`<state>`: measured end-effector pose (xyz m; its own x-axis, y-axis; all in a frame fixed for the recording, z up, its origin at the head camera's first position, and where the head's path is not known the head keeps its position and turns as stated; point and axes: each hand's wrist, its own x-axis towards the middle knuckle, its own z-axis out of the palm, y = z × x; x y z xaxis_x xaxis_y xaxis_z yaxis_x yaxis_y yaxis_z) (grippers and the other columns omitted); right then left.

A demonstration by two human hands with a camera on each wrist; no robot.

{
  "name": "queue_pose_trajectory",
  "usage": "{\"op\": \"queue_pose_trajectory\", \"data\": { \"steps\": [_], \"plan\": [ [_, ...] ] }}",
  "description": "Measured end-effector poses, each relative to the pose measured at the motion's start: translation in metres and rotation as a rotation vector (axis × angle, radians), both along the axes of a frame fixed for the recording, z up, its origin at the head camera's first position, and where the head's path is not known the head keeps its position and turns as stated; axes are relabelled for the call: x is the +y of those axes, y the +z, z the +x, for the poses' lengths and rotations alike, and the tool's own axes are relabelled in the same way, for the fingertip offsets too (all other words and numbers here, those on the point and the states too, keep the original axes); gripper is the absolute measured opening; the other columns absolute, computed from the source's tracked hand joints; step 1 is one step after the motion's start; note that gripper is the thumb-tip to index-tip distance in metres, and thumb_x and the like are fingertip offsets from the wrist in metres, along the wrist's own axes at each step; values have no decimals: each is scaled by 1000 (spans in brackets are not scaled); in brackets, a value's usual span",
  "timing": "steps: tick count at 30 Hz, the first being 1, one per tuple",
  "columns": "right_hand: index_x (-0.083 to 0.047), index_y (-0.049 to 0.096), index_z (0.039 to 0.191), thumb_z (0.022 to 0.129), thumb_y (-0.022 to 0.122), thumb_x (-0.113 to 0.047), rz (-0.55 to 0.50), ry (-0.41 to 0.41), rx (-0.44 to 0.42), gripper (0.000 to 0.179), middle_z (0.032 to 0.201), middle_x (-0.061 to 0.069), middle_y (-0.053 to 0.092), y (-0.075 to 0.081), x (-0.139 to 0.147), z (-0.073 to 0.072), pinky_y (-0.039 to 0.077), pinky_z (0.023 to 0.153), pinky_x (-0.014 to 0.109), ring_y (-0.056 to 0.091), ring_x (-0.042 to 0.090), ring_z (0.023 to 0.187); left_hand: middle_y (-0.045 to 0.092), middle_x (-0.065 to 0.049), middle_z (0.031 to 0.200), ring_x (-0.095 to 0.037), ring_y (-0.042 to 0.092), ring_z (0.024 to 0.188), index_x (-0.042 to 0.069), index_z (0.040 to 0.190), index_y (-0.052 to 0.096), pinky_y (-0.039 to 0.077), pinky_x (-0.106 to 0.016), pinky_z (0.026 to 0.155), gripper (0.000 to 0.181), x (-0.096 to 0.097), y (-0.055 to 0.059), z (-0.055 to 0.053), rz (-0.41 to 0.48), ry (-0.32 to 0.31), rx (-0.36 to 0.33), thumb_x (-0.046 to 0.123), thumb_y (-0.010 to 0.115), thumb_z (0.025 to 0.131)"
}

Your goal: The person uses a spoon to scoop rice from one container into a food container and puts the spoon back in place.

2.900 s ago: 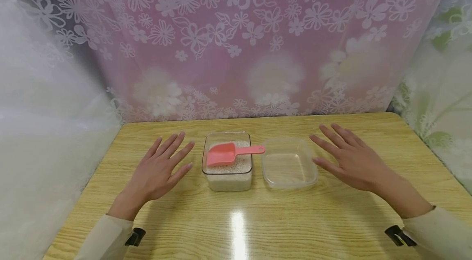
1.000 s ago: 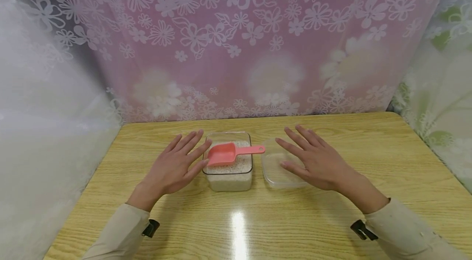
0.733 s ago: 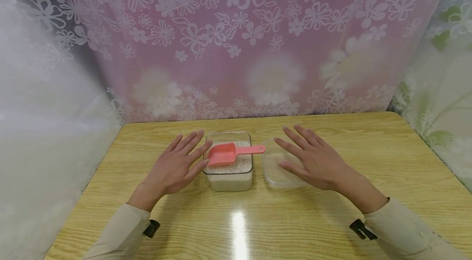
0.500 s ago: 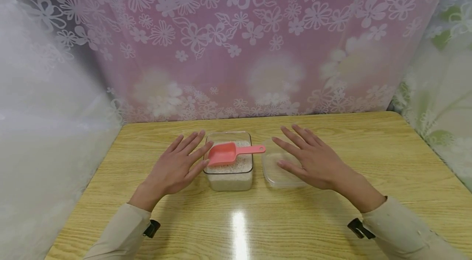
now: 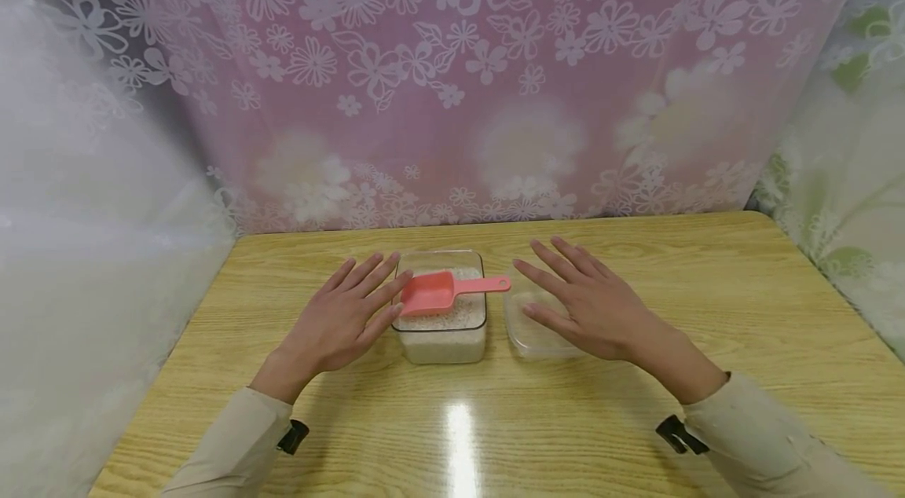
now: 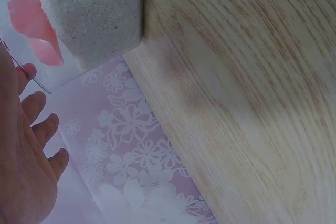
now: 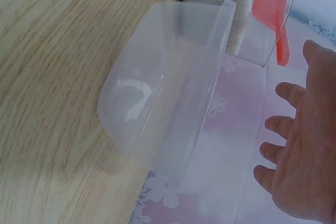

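Observation:
A clear square container (image 5: 441,347) filled with white rice (image 6: 97,22) stands mid-table. On the rice lies a pink scoop (image 5: 428,294), its handle sticking out over the right rim. My left hand (image 5: 331,325) hovers at the container's left side with fingers spread, the fingertips overlapping the rim and the scoop's edge in the head view. To the right stands a translucent plastic tub (image 7: 157,87) with nothing in it. Above it hangs my right hand (image 5: 597,309), fingers spread, covering much of the tub in the head view. Neither hand holds anything.
The wood-grain table (image 5: 396,435) ends at a back edge against a pink floral curtain (image 5: 452,89). Pale sheeting hangs at the left and right. Each sleeve cuff carries a black clip (image 5: 293,437).
Both hands have moved inward, the left to the rice container and the right over the tub. Over the last second the right hand drifts slightly left. Containers and scoop stay put.

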<state>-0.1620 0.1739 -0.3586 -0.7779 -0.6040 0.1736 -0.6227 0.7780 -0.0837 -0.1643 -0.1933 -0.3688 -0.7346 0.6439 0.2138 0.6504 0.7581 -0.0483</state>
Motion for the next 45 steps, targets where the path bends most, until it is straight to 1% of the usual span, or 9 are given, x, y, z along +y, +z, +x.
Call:
{"op": "queue_pose_trajectory", "data": {
  "steps": [10,18,24,27,32,35,38,42,45],
  "plan": [
    [-24,25,153,100,36,-54,-40,-11,-3,63,158,9,17,0,-7,0,8,116,47,7,30,144,20,-2,157,-24,17,143,21,152,29,10,-44,116,54,1,-1,-1,-5,0,-16,44,29,104],
    [-22,26,153,101,34,-53,-93,-18,-57,61,158,6,15,6,-18,3,9,116,43,4,25,145,21,-1,157,-22,15,143,21,152,29,9,-44,116,53,1,-2,0,2,8,-34,44,29,104],
    [-23,26,153,101,34,-53,-184,-46,-136,60,158,5,16,7,-25,5,16,114,49,7,25,144,22,-1,157,-23,20,143,20,151,32,10,-44,116,53,1,-3,0,24,3,-35,44,27,104],
    [-23,26,153,101,33,-53,-227,-57,-175,61,158,4,17,6,-29,5,18,113,52,8,26,144,22,-1,157,-23,21,142,21,151,32,10,-43,116,53,1,-4,0,31,5,-38,45,26,104],
    [-22,27,153,101,34,-52,-322,-81,-247,60,157,5,20,4,-33,6,22,109,58,15,30,143,22,-1,157,-23,21,142,21,151,32,9,-42,116,53,0,-5,-1,47,7,-46,45,26,104],
    [-19,28,152,102,33,-50,-403,-90,-299,60,155,7,24,3,-36,6,24,109,57,21,31,141,20,1,157,-21,18,143,21,151,32,8,-41,117,53,0,-6,-1,55,9,-57,45,26,104],
    [-14,30,151,103,32,-49,-469,-94,-334,60,153,9,28,2,-40,6,24,110,53,25,29,140,19,2,157,-20,18,143,21,151,31,8,-41,117,52,0,-7,-1,63,9,-62,44,26,105],
    [-9,33,150,103,32,-47,-528,-95,-358,60,151,11,33,0,-44,5,25,110,52,28,30,139,20,1,157,-22,21,142,21,151,32,9,-42,116,52,0,-7,-1,78,5,-57,44,26,105],
    [-8,34,149,103,32,-47,-565,-102,-382,60,150,12,33,-2,-46,5,27,109,54,29,31,138,20,1,157,-22,21,142,21,151,31,9,-42,116,52,0,-8,-1,84,4,-59,44,27,105]
  ]
}}
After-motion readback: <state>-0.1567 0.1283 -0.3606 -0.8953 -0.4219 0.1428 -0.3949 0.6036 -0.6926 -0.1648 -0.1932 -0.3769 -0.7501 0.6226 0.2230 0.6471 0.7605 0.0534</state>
